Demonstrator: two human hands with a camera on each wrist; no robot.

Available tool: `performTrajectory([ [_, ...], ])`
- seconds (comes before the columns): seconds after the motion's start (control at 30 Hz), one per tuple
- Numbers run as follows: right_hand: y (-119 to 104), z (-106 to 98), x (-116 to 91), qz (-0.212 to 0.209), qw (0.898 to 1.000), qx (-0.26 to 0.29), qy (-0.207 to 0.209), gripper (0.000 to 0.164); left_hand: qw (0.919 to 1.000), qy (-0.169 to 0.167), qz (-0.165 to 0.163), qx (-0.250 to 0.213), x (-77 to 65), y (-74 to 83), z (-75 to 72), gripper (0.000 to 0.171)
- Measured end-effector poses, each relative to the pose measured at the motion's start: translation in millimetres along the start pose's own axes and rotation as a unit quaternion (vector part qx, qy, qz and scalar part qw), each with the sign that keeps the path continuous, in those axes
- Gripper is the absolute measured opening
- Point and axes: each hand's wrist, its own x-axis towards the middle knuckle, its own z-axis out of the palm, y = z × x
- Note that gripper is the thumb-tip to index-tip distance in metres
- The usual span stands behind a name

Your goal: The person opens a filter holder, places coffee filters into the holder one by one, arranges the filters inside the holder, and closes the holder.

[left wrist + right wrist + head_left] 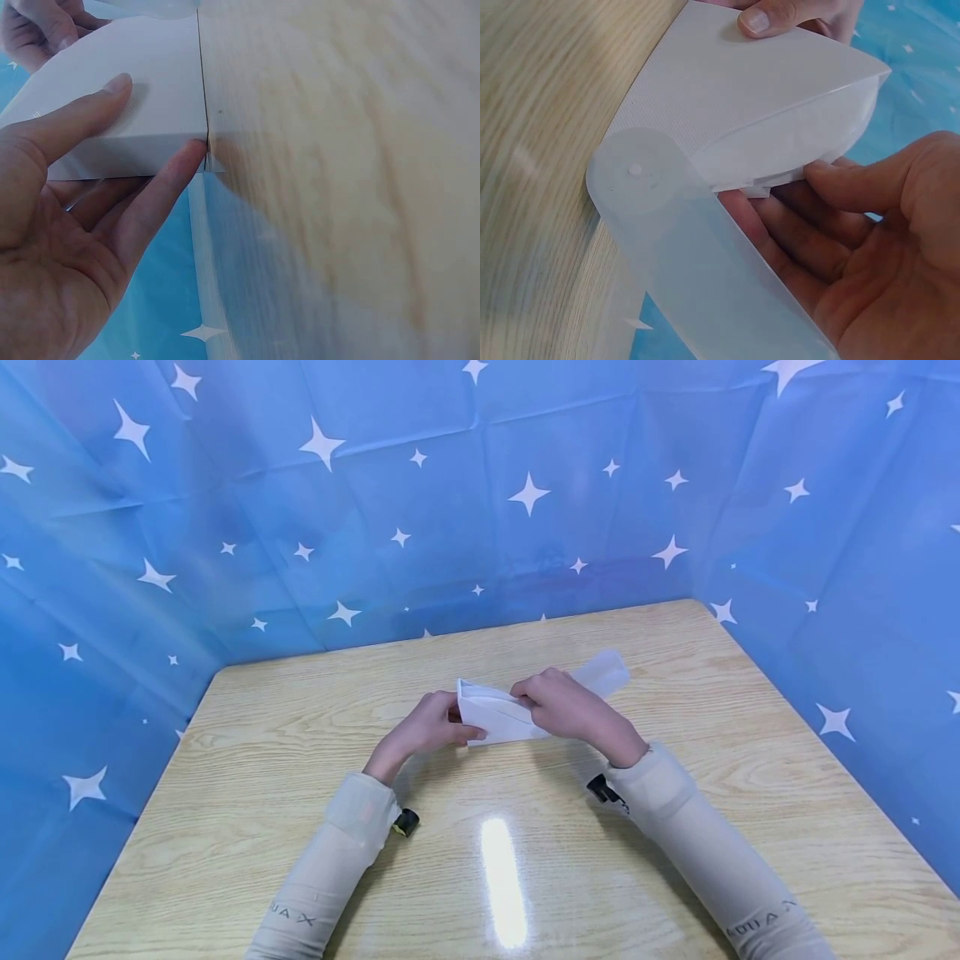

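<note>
A white wedge-shaped case (491, 717) stands on the table between both hands. At its left end my left hand (431, 722) grips it; in the left wrist view the thumb lies on the flat side and the fingers go round the narrow end face. A smooth white inner piece (810, 131) with a curved edge shows along the case's open side. My right hand (562, 703) pinches the edge there between thumb and fingers; its fingertips are partly hidden underneath. A translucent rounded strip (705, 247) is joined at the case's corner by a round pivot and sticks out to the right.
The case is on a light wood-grain table (300, 877) with a bright light reflection near the front. Blue cloth (450, 510) with white stars hangs behind and at both sides. A small black device (406, 822) sits at the left cuff, another (602, 788) at the right.
</note>
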Motion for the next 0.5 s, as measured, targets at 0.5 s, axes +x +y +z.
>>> performTrajectory([
  [0.5,2.8,3.2,1.2,-0.002,1.000,-0.006,-0.004,0.033,1.0000,-0.001,0.002,-0.001,0.3,-0.9,-0.2,0.037],
])
